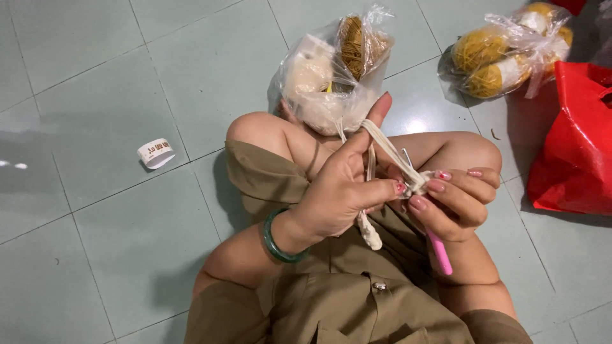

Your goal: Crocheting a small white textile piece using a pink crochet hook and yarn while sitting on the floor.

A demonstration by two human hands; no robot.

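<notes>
Left hand [341,191] is raised over the lap, fingers closed on cream yarn [389,150]: the strand runs over the index finger, which points up and away, and thumb and other fingers pinch it just beside the right hand. Right hand [456,200] touches the left at the fingertips, clenched around a crochet hook [438,251] with a pink handle; handle sticks out below the palm toward the body, metal tip shows just above the fingers. A small cream crocheted piece [417,181] sits pinched between both hands' fingertips, and a short cream tail [370,232] hangs below the left hand. Green bangle [275,239] on the left wrist. Yarn leads up from the left index finger into a clear plastic bag [331,76] just beyond the hands on the floor [95,223], holding cream and brown yarn balls. Second clear bag of yellow yarn [503,54] lies well beyond and right of the right hand, a red plastic bag [574,146] right of it. White paper label [155,153] on the floor, well left of the left hand.
</notes>
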